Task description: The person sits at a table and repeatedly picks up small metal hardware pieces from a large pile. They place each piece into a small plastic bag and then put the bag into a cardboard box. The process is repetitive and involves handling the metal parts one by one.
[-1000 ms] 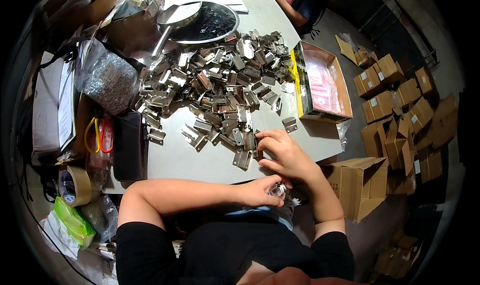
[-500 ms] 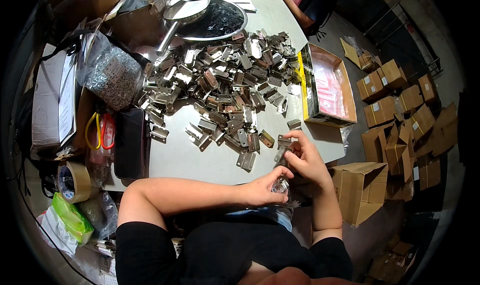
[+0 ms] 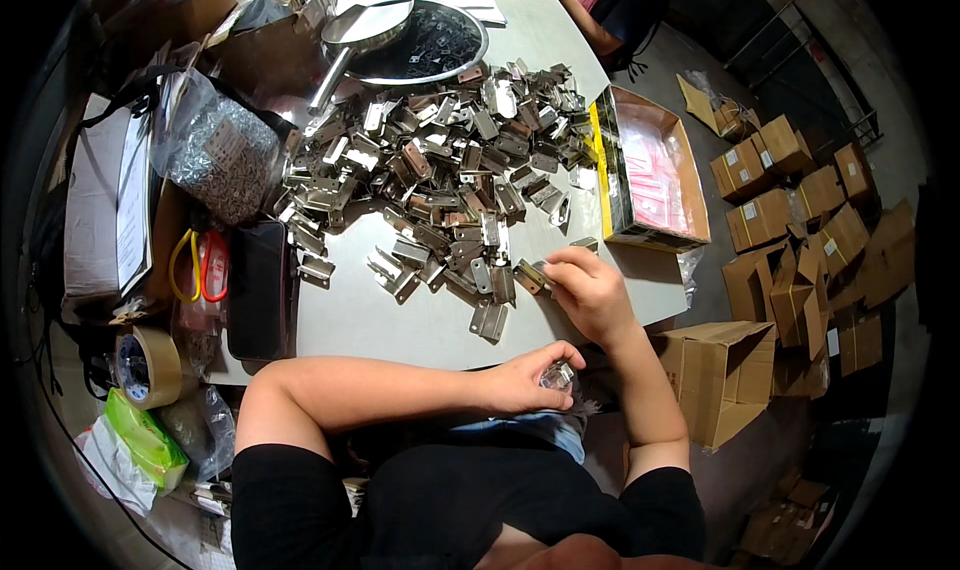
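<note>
My left hand [image 3: 528,380] is closed around a small clear plastic bag [image 3: 557,375] with something shiny in it, in front of the table's near edge. To its upper right, my right hand [image 3: 590,292] has its fingers curled, the fingertips at the end of a metal bracket [image 3: 529,276] on the table. Part of that bracket is hidden by the fingers. A wide pile of small bent metal brackets [image 3: 440,170] with holes spreads over the tabletop beyond both hands. One bracket [image 3: 488,320] lies at the pile's near edge.
A yellow-and-black box [image 3: 612,185] with red-printed packets stands right. A metal bowl [image 3: 480,55] of dark parts, with a scoop [image 3: 370,25], is behind the pile. Left are a bag of screws [image 3: 225,150], a dark phone-like slab [image 3: 260,290] and tape [image 3: 150,368]. Cartons [image 3: 720,380] fill the right-hand floor.
My right hand has moved left and slightly up, to a bracket at the pile's edge. The bracket it held before no longer shows. My left hand stays almost in place with the bag.
</note>
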Demonstrator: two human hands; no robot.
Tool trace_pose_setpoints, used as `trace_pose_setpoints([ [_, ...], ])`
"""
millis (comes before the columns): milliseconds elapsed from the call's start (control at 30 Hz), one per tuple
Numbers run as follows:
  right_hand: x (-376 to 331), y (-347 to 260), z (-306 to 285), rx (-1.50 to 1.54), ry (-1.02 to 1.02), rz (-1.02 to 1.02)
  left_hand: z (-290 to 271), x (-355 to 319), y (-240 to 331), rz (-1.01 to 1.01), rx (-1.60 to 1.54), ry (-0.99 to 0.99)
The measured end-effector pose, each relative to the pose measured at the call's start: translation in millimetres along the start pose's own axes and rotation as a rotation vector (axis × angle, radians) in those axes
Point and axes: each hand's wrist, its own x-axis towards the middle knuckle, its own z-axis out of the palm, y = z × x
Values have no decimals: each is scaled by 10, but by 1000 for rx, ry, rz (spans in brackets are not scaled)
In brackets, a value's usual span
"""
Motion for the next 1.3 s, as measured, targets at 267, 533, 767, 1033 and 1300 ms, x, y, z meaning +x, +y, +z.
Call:
trace_pose_setpoints([
  [267, 283, 132, -79, 131, -440, -107, -12, -14, 56, -34, 55, 7],
  [533, 260, 57, 9, 302, -482, 101, -30, -11, 60, -42, 72, 17],
  [767, -73, 87, -321, 1599, -353, 856, -21, -10, 54, 26, 70, 85],
  [1033, -252, -297, -628, 896, -542, 721, 7, 3, 43, 33, -95, 116],
  [1300, -341, -676, -527, 500, -310, 652, -5, 36, -76, 253, 151, 169],
])
